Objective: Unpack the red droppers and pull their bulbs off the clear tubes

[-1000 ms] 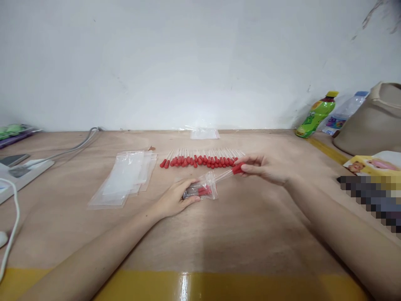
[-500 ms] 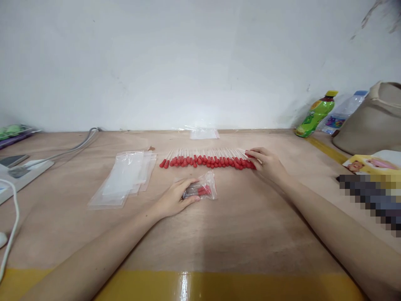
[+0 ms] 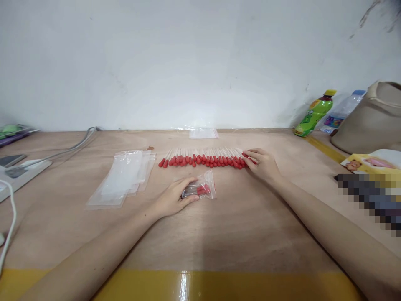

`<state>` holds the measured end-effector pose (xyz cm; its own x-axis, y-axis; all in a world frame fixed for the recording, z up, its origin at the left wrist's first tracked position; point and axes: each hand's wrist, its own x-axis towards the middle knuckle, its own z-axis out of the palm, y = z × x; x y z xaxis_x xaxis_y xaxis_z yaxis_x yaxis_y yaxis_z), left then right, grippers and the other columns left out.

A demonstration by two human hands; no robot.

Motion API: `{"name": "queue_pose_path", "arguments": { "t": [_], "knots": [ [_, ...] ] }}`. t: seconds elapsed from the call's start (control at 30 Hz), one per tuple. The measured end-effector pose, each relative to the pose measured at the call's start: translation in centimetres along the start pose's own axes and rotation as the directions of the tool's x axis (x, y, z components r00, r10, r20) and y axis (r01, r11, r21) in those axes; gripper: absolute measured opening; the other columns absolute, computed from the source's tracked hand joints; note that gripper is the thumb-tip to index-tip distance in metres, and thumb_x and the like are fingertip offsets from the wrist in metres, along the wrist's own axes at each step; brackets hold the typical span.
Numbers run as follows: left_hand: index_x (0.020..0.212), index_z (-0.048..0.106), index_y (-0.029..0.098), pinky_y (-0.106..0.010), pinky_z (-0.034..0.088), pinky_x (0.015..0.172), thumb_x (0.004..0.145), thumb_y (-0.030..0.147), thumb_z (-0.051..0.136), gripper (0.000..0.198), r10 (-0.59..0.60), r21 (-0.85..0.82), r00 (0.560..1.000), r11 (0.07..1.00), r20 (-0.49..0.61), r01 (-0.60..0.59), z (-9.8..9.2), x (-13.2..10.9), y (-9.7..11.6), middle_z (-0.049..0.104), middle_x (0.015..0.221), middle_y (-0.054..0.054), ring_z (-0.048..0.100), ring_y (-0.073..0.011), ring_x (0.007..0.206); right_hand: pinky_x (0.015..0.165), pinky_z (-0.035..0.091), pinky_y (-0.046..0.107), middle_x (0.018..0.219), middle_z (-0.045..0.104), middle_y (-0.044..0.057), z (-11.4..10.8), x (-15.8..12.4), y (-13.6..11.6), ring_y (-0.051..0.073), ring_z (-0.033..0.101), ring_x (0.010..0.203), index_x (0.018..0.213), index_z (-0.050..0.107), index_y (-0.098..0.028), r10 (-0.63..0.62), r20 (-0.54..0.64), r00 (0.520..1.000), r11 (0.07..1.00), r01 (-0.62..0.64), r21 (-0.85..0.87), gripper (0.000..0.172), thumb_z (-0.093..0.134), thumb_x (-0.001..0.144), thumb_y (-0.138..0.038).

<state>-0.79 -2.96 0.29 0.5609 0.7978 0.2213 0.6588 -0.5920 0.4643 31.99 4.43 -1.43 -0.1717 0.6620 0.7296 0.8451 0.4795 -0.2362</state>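
Observation:
A long row of red-tipped sticks (image 3: 205,160) lies on the table, pale shafts pointing toward the wall and red ends toward me. At the row's right end is my right hand (image 3: 262,165), its thumb and fingers closed around a red-tipped stick (image 3: 247,154); the fingers partly cover it. In front of the row, my left hand (image 3: 177,197) grips a small clear zip bag (image 3: 211,179) between thumb and fingers. Several red ends (image 3: 203,190) show inside that bag, and its mouth faces right.
Flat clear zip bags (image 3: 120,177) lie overlapped on the left, near a power strip (image 3: 29,173) with cables. Another bag (image 3: 203,133) rests by the wall. At right stand a green bottle (image 3: 315,115), a clear bottle (image 3: 341,110) and a beige bag (image 3: 366,119).
My right hand has shifted slightly left and its fingers have drawn closer together at the row's end. My left hand still holds the bag in place.

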Motion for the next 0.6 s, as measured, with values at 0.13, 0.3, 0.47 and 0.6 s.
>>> {"name": "queue_pose_path", "arguments": {
  "t": [0.13,0.3,0.47,0.6],
  "knots": [
    [0.124,0.042,0.022,-0.039,0.041,0.089,0.082,0.048,0.048,0.049,0.005,-0.008,1.000,1.000,-0.004,-0.005,0.0,0.0,0.1,0.053,0.119,-0.008,0.050,-0.0238,0.106,0.078,0.044,0.035,0.094,0.066,0.006,0.1,0.0,-1.1,0.021,0.060,0.087,0.091,0.068,-0.023,0.069,0.023,0.997,0.996,-0.068,-0.059,0.023,0.051,0.081,-0.034],
    [0.124,0.041,0.022,-0.038,0.041,0.090,0.082,0.047,0.049,0.050,0.012,-0.001,1.000,1.000,-0.004,-0.012,0.0,0.0,0.0,0.052,0.120,-0.008,0.050,-0.0235,0.107,0.081,0.036,0.038,0.094,0.066,0.005,0.0,0.0,-2.0,0.023,0.058,0.091,0.090,0.067,-0.024,0.128,0.049,0.991,0.984,-0.121,-0.129,0.027,0.054,0.078,-0.045],
    [0.123,0.042,0.021,-0.038,0.042,0.090,0.082,0.046,0.049,0.049,0.026,0.005,1.000,1.000,-0.016,-0.026,0.0,0.0,0.1,0.053,0.120,-0.008,0.050,-0.0234,0.107,0.081,0.033,0.040,0.094,0.066,0.009,0.0,0.0,-2.1,0.026,0.057,0.090,0.098,0.064,-0.020,0.165,0.022,0.986,0.974,-0.159,-0.163,0.036,0.053,0.077,-0.048],
    [0.124,0.042,0.021,-0.038,0.041,0.090,0.082,0.046,0.049,0.049,0.019,0.004,1.000,1.000,-0.010,-0.019,-0.1,0.0,0.3,0.053,0.120,-0.008,0.050,-0.0233,0.107,0.080,0.040,0.039,0.093,0.066,0.009,0.3,0.1,-2.1,0.024,0.060,0.087,0.106,0.059,-0.016,0.127,0.025,0.992,0.992,-0.126,-0.018,0.040,0.053,0.077,-0.044]
  ]
}}
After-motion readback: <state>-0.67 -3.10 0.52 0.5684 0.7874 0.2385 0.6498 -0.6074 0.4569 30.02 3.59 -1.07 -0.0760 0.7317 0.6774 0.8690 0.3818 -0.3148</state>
